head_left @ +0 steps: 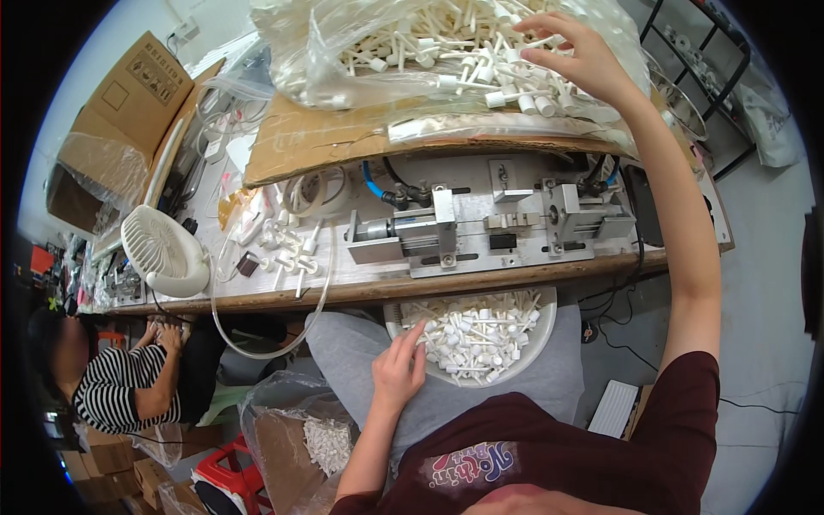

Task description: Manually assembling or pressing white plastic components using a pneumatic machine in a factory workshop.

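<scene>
My right hand (573, 58) reaches up over a clear plastic bag (318, 64) full of white plastic stems with cylindrical caps (493, 73). Its thumb and fingers are curved and apart, just above the parts, with nothing visible between them. Down at my lap, my left hand (400, 367) lies at the left rim of a white bowl (548, 330), fingers stretched toward the contents. Similar white capped parts (472, 339) fill that bowl. On the bench between them stands a metal fixture (506, 230) with two facing pneumatic cylinders.
A cardboard sheet (326, 142) supports the bag above the fixture. Left on the bench are a white fan (163, 251), clear tubing (225, 322) and loose white parts (287, 249). A lined box (283, 446) and red stool (232, 472) stand lower left, near a seated person (129, 386).
</scene>
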A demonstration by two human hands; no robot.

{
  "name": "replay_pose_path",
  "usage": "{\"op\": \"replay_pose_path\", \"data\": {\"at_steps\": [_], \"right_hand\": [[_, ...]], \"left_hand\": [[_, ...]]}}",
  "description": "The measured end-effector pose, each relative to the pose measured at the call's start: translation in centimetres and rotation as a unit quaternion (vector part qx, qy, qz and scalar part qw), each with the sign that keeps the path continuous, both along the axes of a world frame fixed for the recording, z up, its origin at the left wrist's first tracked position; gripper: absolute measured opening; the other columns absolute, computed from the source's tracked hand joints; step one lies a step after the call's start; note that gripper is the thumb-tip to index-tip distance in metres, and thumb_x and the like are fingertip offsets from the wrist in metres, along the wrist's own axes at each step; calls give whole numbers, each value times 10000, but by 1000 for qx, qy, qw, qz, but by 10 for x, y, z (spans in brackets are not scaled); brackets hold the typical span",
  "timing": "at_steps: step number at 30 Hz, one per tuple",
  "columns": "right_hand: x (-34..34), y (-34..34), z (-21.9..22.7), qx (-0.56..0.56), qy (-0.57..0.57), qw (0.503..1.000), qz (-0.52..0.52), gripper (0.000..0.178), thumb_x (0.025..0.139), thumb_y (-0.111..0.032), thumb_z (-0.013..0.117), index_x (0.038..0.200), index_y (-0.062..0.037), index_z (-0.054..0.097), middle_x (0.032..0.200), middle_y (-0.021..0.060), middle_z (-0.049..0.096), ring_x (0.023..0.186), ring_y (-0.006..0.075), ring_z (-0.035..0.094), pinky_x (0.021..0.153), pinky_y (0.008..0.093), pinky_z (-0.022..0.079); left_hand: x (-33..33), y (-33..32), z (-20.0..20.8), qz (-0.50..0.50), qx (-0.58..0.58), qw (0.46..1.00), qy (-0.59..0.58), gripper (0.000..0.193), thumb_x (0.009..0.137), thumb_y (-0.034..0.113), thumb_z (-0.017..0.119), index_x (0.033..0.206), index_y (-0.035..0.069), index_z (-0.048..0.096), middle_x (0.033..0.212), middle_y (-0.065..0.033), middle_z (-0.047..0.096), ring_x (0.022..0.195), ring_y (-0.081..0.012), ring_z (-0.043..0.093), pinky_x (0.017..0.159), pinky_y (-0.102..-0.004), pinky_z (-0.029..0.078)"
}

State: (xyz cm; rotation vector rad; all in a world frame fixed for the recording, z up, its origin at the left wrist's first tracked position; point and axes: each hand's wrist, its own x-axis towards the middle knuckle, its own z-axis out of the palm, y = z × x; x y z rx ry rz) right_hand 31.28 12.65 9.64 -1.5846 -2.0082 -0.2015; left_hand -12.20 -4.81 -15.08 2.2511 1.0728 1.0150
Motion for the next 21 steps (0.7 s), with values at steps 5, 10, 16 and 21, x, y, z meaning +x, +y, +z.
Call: {"op": "replay_pose_path", "data": {"at_steps": [5,10,16,21], "right_hand": [[-46,-29,2,-11,-44,999,-28,330,839,-347,760,1071,-116,722,951,18,644,755,174,545,698,315,481],[-79,-6,-16,-98,-95,982,-128,449,757,-338,759,1134,-113,665,1196,111,642,1100,279,647,910,424,538],[-79,-3,-23,-50,-107,990,-82,320,787,-216,713,1069,-73,668,1057,115,662,997,312,652,871,427,529],[-61,-5,-29,-2,-94,995,-32,183,857,-154,699,995,-34,688,957,113,667,883,293,665,809,384,536]], "left_hand": [[4,0,-3,-9,2,1000,-4,428,826,-19,687,1248,47,669,1002,-134,714,727,-262,701,631,-331,552],[6,-3,-4,-20,4,1000,16,422,831,-22,681,1248,42,667,988,-128,716,718,-259,699,623,-331,549],[2,-4,-7,-12,-15,1000,17,428,826,-27,680,1248,45,668,962,-118,716,716,-255,699,622,-333,545],[3,-3,-6,-24,0,1000,14,424,821,-25,684,1239,42,671,948,-116,715,715,-254,700,622,-331,546]]}}
